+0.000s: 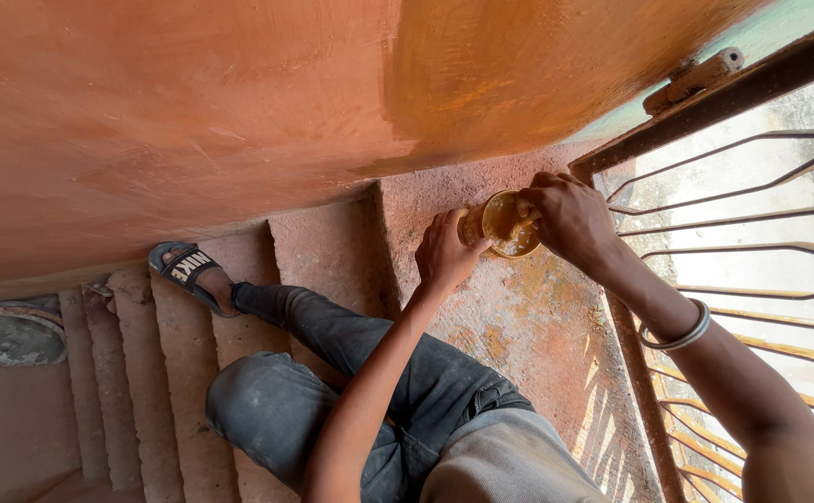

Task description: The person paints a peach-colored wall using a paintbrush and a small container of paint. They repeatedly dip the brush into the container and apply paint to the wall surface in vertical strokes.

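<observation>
The fingers of the right hand (570, 219) curl down into the mouth of a small round container (507, 224) of yellow-brown paint, closed on something inside it that the knuckles hide, so I cannot tell what it is. The left hand (444, 251) wraps its fingers round the container's side, thumb near the rim, steadying it. The container sits on the top landing (519, 317) of a rough stair, close to the landing's far corner, where the curved orange wall (192, 102) meets the rusty metal grille (752, 233). The landing's near edge drops to the next step (323, 251) just beside the left hand, so a sideways push could tip the container toward that drop and send paint down the stair; the yellow stains already on the landing suggest that drips land easily here. A loaded hand lifted fast would likely spatter the dark trousers (351, 373) below. Room is tight: the grille hems in the right forearm and its metal bangle (677, 331), which could catch a bar, and the wall closes the far side. Open room lies only back toward the person and down the narrow steps, where one foot in a black sandal (188, 270) rests.
</observation>
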